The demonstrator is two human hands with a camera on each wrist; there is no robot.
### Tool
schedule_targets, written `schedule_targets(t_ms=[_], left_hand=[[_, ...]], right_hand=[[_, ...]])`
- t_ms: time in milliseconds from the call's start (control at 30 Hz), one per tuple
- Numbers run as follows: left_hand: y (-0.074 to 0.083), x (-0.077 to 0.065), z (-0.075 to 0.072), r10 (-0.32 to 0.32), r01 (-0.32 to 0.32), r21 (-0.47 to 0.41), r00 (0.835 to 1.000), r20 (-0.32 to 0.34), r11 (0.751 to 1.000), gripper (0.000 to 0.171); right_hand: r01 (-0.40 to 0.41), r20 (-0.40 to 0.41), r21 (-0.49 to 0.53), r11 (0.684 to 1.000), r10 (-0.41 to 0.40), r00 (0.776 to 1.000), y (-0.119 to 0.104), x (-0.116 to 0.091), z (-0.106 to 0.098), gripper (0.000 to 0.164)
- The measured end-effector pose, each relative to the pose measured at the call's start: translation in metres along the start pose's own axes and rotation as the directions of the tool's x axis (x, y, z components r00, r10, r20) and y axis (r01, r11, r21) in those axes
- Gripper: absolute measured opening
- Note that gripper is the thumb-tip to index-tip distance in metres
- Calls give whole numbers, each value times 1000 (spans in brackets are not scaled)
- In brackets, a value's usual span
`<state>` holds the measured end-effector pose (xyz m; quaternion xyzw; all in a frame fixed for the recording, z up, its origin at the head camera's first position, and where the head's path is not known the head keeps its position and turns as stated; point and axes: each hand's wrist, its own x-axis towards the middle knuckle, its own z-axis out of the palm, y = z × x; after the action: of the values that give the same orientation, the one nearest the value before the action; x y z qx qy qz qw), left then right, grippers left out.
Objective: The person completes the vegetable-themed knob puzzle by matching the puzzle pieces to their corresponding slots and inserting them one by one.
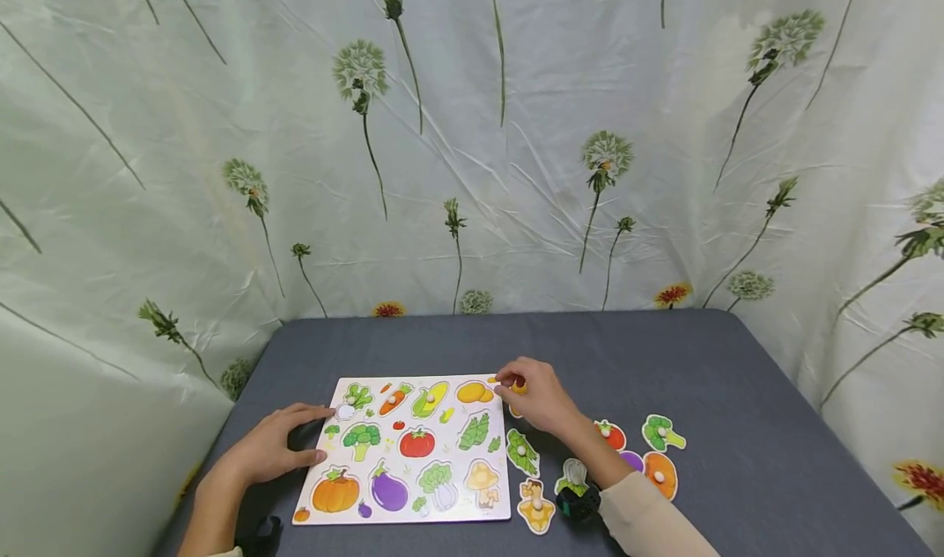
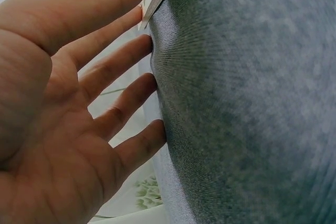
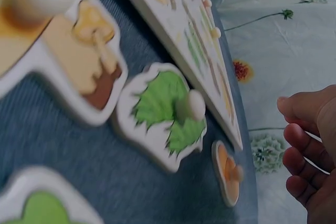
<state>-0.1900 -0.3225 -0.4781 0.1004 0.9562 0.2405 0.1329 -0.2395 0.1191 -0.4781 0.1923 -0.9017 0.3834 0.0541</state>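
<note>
A wooden vegetable puzzle board (image 1: pixel 376 450) lies on the grey table. Knobbed radish (image 1: pixel 357 397), carrot (image 1: pixel 393 400) and corn (image 1: pixel 429 401) pieces sit along its far row. My left hand (image 1: pixel 269 446) is spread at the board's left edge, thumb and fingertips right at it. Over the far right corner is my right hand (image 1: pixel 538 395), its fingers loosely bent and nothing between them in the right wrist view. Below it, an orange-yellow knobbed piece (image 3: pixel 227 174) lies on the table. A green leafy piece (image 3: pixel 165 111) and a mushroom piece (image 3: pixel 86 51) lie nearer along the board's right edge.
Right of the board lie more knobbed pieces: a cabbage (image 1: pixel 572 477), tomato (image 1: pixel 610 434), broccoli (image 1: pixel 662 432), pumpkin (image 1: pixel 660 475) and a purple piece (image 1: pixel 632 460), partly covered. A flowered curtain (image 1: pixel 472 147) hangs behind the table (image 1: pixel 627 352).
</note>
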Motion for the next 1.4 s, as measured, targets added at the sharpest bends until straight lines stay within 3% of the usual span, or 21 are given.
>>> schedule_targets(t_ms=[500,733,1067,1400], left_hand=[[-2,0,1,-3,3,6,1000,-7,1000,71],[-2,0,1,-10,10,2,1000,-6,1000,72],[0,1,1,-30,30,6,1000,-4,1000,72],[-2,1,2,-25,25,4,1000,-6,1000,72]], right_hand=[[-75,-27,-47,996,74,997,25,-8,-2,11],[-70,-42,-81,994,67,997,36,-11,1,12],[-151,-58,-90,984,146,988,40,-15,2,15],[-115,-98,-106,988,104,990,40,-18,5,12]])
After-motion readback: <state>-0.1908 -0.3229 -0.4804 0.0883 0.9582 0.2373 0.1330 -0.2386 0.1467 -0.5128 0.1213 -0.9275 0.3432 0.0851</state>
